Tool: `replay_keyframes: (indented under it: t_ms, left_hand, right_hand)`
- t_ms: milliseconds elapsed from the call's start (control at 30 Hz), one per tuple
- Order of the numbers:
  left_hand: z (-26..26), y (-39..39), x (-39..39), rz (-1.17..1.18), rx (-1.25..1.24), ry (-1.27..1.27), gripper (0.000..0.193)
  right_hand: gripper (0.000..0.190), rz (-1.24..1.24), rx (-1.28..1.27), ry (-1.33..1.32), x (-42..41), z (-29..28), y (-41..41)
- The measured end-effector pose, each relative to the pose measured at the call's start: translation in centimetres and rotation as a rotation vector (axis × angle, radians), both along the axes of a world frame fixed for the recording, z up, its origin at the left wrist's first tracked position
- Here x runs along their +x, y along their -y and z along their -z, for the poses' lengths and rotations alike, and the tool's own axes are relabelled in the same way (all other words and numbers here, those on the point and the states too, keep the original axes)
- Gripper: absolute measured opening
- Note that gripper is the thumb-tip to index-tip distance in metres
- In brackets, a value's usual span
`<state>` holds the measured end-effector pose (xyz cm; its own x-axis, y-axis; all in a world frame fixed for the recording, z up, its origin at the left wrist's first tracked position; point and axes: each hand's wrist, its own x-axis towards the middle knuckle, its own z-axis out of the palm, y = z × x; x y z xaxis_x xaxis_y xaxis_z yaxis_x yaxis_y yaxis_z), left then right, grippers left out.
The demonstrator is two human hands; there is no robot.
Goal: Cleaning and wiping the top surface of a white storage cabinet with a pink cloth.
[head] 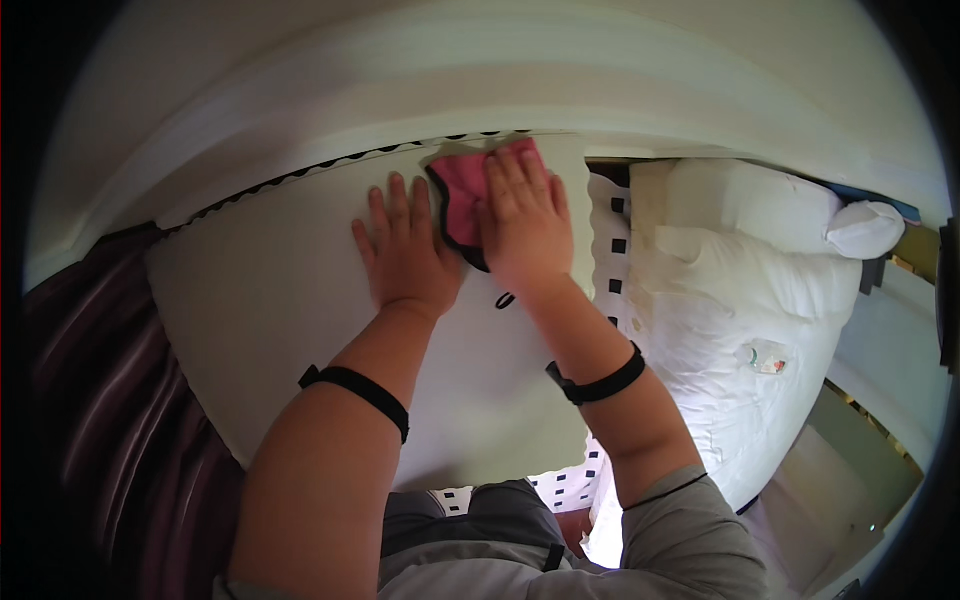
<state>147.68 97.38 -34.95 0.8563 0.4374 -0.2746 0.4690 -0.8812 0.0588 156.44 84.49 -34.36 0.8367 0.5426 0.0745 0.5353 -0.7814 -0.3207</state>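
A pink cleaning cloth [466,187] with a dark edging lies on the pale tabletop [300,300], near its far edge. My right hand [529,217] presses down on the cloth and holds it against the surface, covering its right part. A small dark loop [505,301] sticks out below that hand's wrist. Just left of the cloth, my left hand [409,247] rests palm down on the tabletop with its fingers apart and nothing in it. Each forearm wears a black strap.
A white wall [487,82] borders the table's far edge. Dark purple curtain-like fabric [127,390] hangs at the left. To the right is white bedding [735,292] with a clear plastic package [765,358] on it. Black-and-white checked cloth [616,247] shows beside the tabletop.
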Motion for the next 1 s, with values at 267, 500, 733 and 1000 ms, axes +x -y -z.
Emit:
replay_keyframes:
  t_ms: [267,500,733,1000]
  left_hand:
    - [0.8,0.1,-0.6,0.01,-0.043,0.156,0.069]
    - [-0.3,0.4,-0.2,0.009,-0.056,0.134,0.073]
    - [1.9,0.0,-0.9,0.018,0.072,0.245,0.061]
    - [1.9,0.5,-0.6,0.004,0.069,0.242,0.061]
  right_hand:
    - [0.052,0.396,-0.015,0.049,-0.8,1.2,2.2]
    - [0.05,0.11,-0.006,0.049,-4.2,1.4,-0.3]
    - [0.051,0.287,0.029,0.066,-3.7,1.3,5.7]
    - [0.053,0.133,0.017,0.065,-9.9,1.0,2.1]
